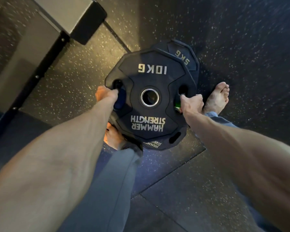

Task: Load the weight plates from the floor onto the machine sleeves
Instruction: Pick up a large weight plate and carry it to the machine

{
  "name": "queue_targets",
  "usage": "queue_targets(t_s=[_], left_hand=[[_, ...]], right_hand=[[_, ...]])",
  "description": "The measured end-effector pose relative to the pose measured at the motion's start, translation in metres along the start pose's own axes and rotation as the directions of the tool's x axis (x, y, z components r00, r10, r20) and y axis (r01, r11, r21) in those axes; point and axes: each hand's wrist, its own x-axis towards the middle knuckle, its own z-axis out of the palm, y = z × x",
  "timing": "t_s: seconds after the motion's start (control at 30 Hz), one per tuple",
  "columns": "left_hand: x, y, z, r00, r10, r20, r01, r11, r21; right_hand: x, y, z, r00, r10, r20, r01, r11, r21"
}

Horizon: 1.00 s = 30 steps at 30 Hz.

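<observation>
Two plates read clearly in your head view: the 10 KG plate (pixel 149 77), held face-up between your bare feet, overlaps the 5 KG plate (pixel 182 54) at far right. Your left hand (pixel 107 96) and right hand (pixel 192 102) each curl through a grip slot. Speckled rubber floor (pixel 241 47); machine frame (pixel 65 12) far left. Bore points toward you, 10 KG lettering at the far edge.

The person wears loose grey-blue trousers (pixel 114 181), with forearms (pixel 65 148) and feet (pixel 218 97) bare.
</observation>
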Motion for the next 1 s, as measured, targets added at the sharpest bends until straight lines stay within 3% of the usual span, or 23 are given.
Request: queue_targets(t_s=[0.1,0.23,0.4,0.57,0.67,0.83,1.0], left_hand=[[-0.018,0.003,-0.016,0.999,-0.033,-0.017,0.033,0.999,-0.006],[-0.057,0.016,-0.057,0.998,-0.026,-0.060,0.017,0.988,-0.151],[-0.137,0.055,-0.153,0.996,-0.056,-0.068,0.024,0.915,-0.402],[-0.289,0.104,-0.310,0.975,0.114,-0.193,-0.196,0.851,-0.487],[-0.386,0.114,-0.411,0.936,0.210,-0.283,-0.332,0.792,-0.512],[-0.542,0.122,-0.548,0.800,0.350,-0.487,-0.587,0.622,-0.518],[-0.650,0.120,-0.620,0.667,0.354,-0.656,-0.737,0.444,-0.510]], right_hand=[[-0.017,-0.018,-0.024,0.999,-0.009,-0.053,0.003,0.994,-0.108],[-0.055,-0.053,-0.078,0.993,-0.096,-0.075,0.081,0.980,-0.184],[-0.131,-0.113,-0.170,0.964,-0.258,-0.059,0.260,0.965,0.043],[-0.285,-0.164,-0.319,0.897,-0.422,-0.129,0.439,0.880,0.182],[-0.387,-0.178,-0.409,0.833,-0.511,-0.212,0.552,0.793,0.259],[-0.515,-0.194,-0.534,0.689,-0.632,-0.353,0.724,0.590,0.358],[-0.597,-0.218,-0.621,0.490,-0.733,-0.471,0.862,0.328,0.387]])
